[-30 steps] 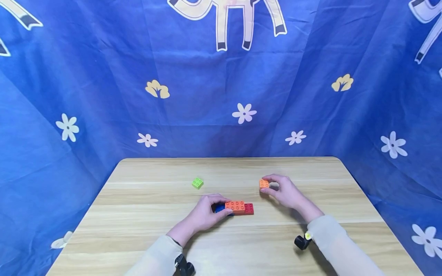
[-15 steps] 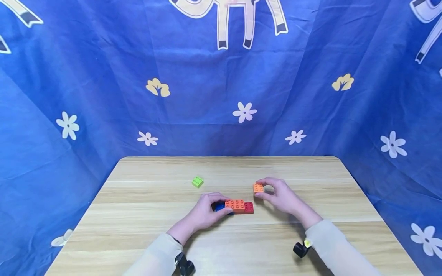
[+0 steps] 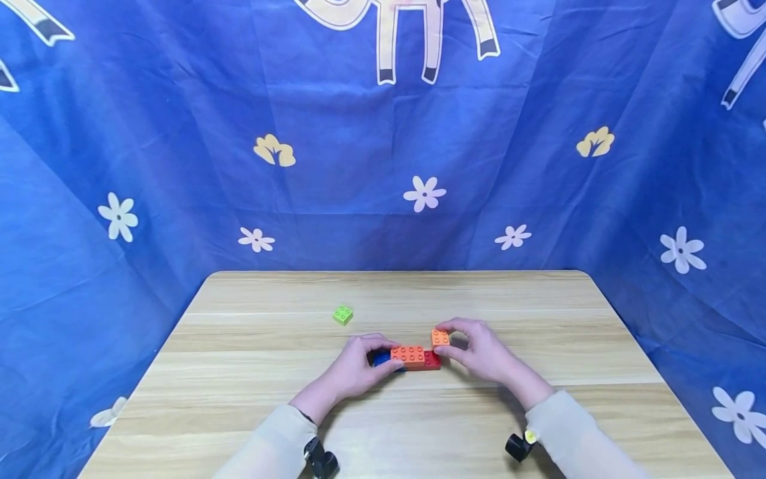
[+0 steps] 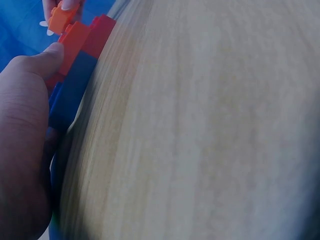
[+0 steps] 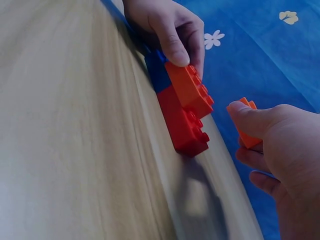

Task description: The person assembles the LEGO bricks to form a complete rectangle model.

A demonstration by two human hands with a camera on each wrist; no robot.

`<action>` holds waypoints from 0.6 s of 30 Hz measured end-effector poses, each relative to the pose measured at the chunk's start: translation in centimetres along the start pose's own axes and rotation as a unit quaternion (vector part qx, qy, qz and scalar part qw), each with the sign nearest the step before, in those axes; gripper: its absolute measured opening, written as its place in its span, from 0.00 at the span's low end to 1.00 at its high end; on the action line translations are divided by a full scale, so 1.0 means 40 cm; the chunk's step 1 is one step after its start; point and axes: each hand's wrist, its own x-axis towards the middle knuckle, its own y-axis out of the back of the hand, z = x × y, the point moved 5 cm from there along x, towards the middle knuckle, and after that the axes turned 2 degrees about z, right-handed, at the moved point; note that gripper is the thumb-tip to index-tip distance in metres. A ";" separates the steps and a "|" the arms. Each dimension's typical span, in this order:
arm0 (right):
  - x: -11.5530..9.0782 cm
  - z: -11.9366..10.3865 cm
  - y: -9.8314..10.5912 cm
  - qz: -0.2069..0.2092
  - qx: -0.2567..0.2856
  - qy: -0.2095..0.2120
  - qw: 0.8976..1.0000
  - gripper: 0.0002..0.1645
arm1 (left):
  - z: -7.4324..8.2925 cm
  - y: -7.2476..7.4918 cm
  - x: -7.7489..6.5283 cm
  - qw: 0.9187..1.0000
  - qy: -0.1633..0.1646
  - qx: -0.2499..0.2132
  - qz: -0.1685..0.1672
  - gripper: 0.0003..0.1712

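Note:
On the table a blue brick (image 5: 158,71) and a red brick (image 5: 176,121) stand end to end. A long orange brick (image 3: 407,356) sits on top, bridging the two, and the red brick's right-hand studs show bare. My left hand (image 3: 350,369) grips the long orange brick near its left end, thumb in front and fingers behind. Between thumb and fingers, my right hand (image 3: 483,350) pinches a small square orange brick (image 3: 439,338). In the right wrist view that small brick is held above the red brick's free end, apart from it.
A small lime green brick (image 3: 343,315) lies on the wooden table (image 3: 269,399), behind and left of the joined bricks. A blue patterned curtain (image 3: 335,166) hangs behind the table and at both sides.
My right hand has carried the small orange brick left and toward me, up to the red brick's bare end. My left hand keeps its grip, and the joined bricks stay in place.

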 end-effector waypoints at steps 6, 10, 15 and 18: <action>-0.005 -0.010 -0.016 -0.010 0.002 -0.002 1.000 0.25 | 0.001 0.002 0.001 1.000 -0.001 -0.002 0.000 0.18; -0.008 -0.011 -0.027 -0.016 -0.002 -0.003 1.000 0.26 | 0.002 0.003 0.002 1.000 -0.001 -0.003 -0.001 0.18; -0.014 -0.006 -0.041 -0.017 0.001 -0.004 1.000 0.27 | 0.002 0.005 0.003 1.000 0.001 -0.007 -0.005 0.18; -0.016 -0.007 -0.048 -0.018 0.005 0.000 1.000 0.28 | 0.002 0.005 0.004 1.000 0.000 -0.010 -0.005 0.19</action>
